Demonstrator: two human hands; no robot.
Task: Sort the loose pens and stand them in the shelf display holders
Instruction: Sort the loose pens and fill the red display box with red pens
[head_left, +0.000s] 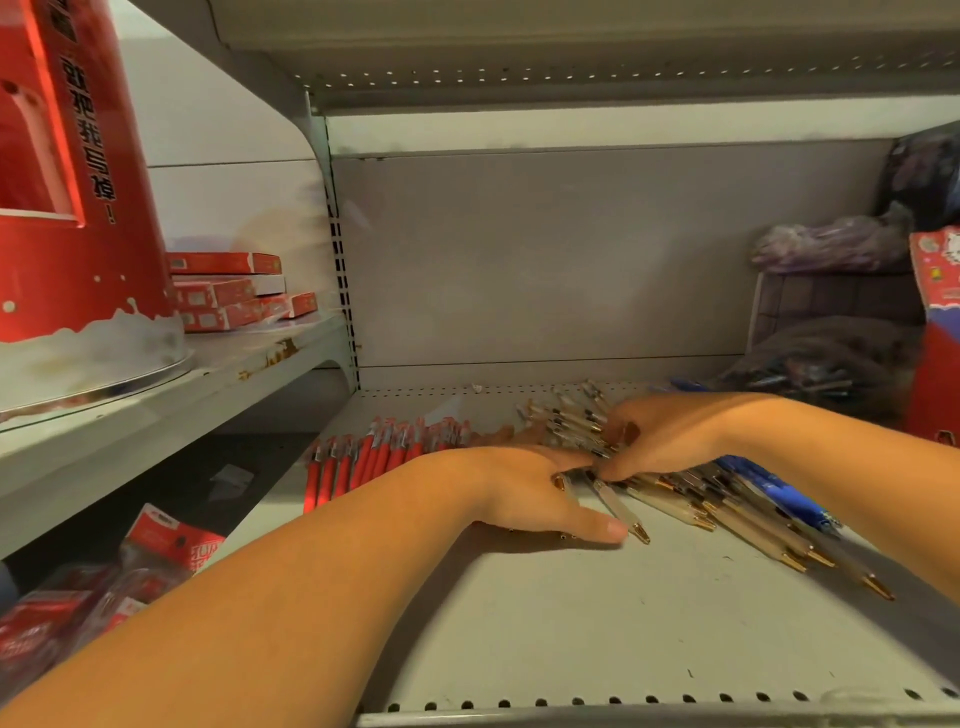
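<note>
On the grey shelf (571, 623) lie three groups of pens. A row of red pens (374, 457) sits at the left, a spread of clear pens with gold tips (727, 519) in the middle, and blue pens (779, 488) at the right. My left hand (540, 493) lies flat, palm down, between the red row and the clear pens, with its thumb stretched toward one clear pen. My right hand (660, 441) has curled fingers that pinch a few clear pens at the top of the spread. No display holder is visible.
A big red display stand (67, 182) and stacked red boxes (228, 296) occupy the left shelf. Red packets (130, 571) fill the lower left. Bagged goods (831, 244), a bag of pens (810, 369) and a red box (935, 338) crowd the back right.
</note>
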